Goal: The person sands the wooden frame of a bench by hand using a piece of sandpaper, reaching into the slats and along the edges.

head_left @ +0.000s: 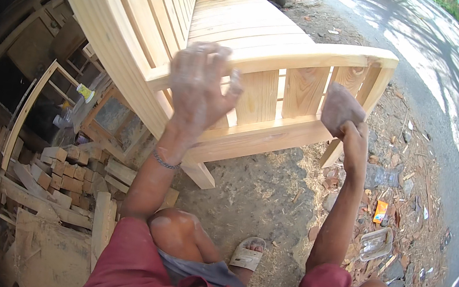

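A bare pale-wood bench with a slatted back and seat stands in front of me, its near end panel turned my way. My left hand is raised at the left part of the curved armrest; it is dusty, slightly blurred, fingers apart, and holds nothing. Whether it touches the wood I cannot tell. My right hand grips a worn grey-brown piece of sandpaper by its lower edge. The sandpaper is in front of the right-hand slats of the end panel and hides part of them.
Offcut wood blocks and boards are piled at the left, beside a wooden frame and a yellow-and-white cup. Litter, including a clear plastic tray and an orange packet, lies at the right. Beyond runs a paved road.
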Motion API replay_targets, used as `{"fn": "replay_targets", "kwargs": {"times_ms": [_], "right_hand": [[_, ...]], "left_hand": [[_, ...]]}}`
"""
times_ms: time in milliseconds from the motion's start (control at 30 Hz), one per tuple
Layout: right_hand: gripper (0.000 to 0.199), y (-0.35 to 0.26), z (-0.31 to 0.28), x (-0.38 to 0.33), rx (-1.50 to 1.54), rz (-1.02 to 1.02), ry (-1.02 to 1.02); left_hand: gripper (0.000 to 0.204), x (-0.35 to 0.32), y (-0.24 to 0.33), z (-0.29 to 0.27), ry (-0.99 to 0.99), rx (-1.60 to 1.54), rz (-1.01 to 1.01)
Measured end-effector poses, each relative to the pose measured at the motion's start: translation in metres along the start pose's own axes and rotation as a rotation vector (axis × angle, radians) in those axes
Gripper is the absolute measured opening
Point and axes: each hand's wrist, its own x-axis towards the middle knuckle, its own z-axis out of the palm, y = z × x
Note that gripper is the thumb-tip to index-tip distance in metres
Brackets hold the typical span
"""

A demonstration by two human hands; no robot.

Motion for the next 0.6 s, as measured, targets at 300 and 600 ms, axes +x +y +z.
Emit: {"fn": "replay_targets", "kwargs": {"times_ms": [300, 600], "right_hand": [[0.042, 0.055, -0.039, -0.030, 0.823, -0.035, 0.130], [0.054, 0.055, -0.051, -0.039, 0.694, -0.005, 0.336]], "left_hand": [[0.026, -0.013, 0.119, 0.115, -0.246, -0.214, 0.831], [0.012, 0.009, 0.144, 0.137, -0.632, -0.104, 1.067]]}}
